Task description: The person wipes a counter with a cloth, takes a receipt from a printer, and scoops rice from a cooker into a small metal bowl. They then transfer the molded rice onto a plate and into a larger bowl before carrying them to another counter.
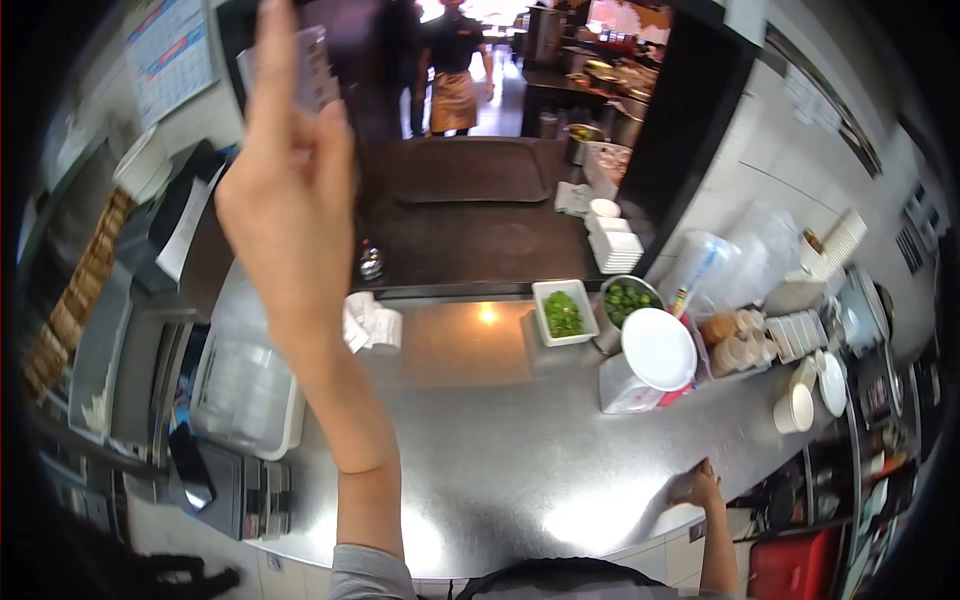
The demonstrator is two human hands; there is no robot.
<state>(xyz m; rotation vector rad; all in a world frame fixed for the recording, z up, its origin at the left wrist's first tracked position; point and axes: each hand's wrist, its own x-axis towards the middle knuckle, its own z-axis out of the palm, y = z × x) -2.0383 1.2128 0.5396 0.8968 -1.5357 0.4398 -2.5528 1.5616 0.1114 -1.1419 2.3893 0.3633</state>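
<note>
My left hand (290, 180) is raised at the upper left, index finger stretched upward and the other fingers partly bent, with nothing visible in it. Just behind its fingers is a pale panel (318, 68) on the dark frame of the opening. My right hand (703, 485) rests at the front edge of the steel counter (450, 430), low on the right; its fingers look spread on the metal and hold no visible object. White paper rolls (382, 330) lie on the counter to the right of my left forearm.
A white dish of chopped greens (564, 314), a metal pot of greens (627, 298) and a white-lidded tub (658, 350) stand right of centre. Plastic containers (240, 385) fill a bin at left. Beyond the dark shelf with a tray (470, 170) stands a person in an apron (453, 95).
</note>
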